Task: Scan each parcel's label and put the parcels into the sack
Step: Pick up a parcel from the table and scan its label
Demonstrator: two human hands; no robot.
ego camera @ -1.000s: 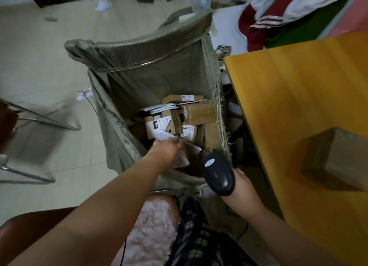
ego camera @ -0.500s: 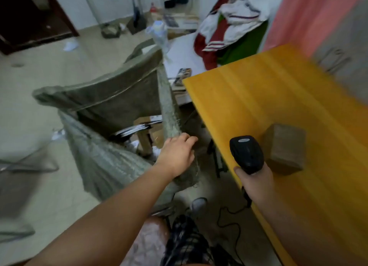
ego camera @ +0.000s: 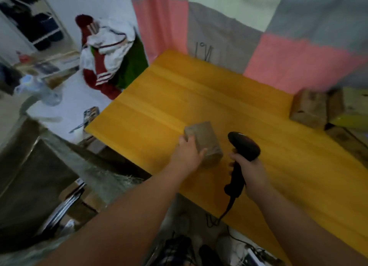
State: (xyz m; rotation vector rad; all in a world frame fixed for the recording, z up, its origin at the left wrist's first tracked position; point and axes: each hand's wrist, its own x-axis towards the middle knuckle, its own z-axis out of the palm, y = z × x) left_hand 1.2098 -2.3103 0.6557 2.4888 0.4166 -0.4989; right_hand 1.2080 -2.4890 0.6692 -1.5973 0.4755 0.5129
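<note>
A small brown cardboard parcel [ego camera: 205, 140] stands on the yellow wooden table [ego camera: 199, 98] near its front edge. My left hand [ego camera: 188, 154] grips the parcel's left side, fingers over its near and far corners. No label shows on its visible faces. My right hand [ego camera: 250, 172] holds a black barcode scanner [ego camera: 242, 158] by the handle just right of the parcel, head pointing away from me. The grey woven sack [ego camera: 59, 166] stands open at the lower left with several parcels [ego camera: 79, 202] inside.
Another brown parcel [ego camera: 308, 108] and yellowish boxes [ego camera: 350, 106] lie at the table's right end. The scanner's cable [ego camera: 223, 216] hangs off the front edge. A pink-and-grey cloth [ego camera: 258, 36] hangs behind the table. Clothes [ego camera: 107, 52] are piled at the back left.
My left hand left the sack's rim and moved right onto the table, taking hold of the small parcel. The right hand with the scanner stayed beside the parcel. My view swung from sack to table.
</note>
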